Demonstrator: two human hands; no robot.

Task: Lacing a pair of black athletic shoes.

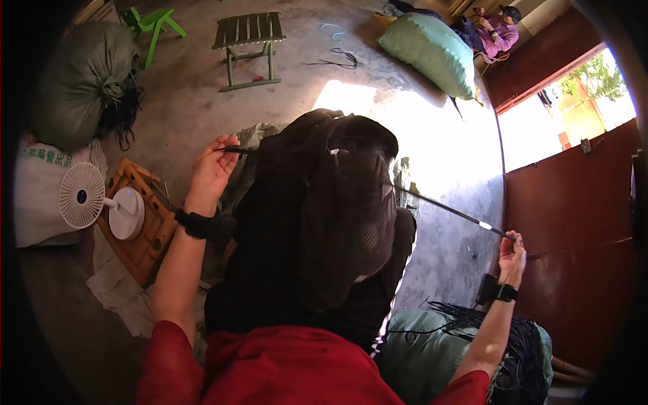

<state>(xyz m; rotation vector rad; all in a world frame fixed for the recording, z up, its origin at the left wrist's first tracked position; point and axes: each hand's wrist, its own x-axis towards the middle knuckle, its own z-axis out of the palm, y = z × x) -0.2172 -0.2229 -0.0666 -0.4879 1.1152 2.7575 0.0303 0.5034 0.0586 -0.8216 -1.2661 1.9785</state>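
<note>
A dark piece of fabric, partly mesh-like, is bunched over my lap; its exact kind I cannot make out. My left hand is raised to its left, fingers pinched on a black cord that runs to the dark fabric. Out to the right, my right hand is closed on the end of another stretch of black cord, pulled straight and slanting down from the fabric. Whether both stretches are one cord is hidden by the fabric. Each wrist wears a black band.
A white fan stands on a wooden stool at left, beside stuffed sacks. Ahead are a folding stool and a green chair. A pale green sack lies near a seated person. Black cords cover a green sack at right.
</note>
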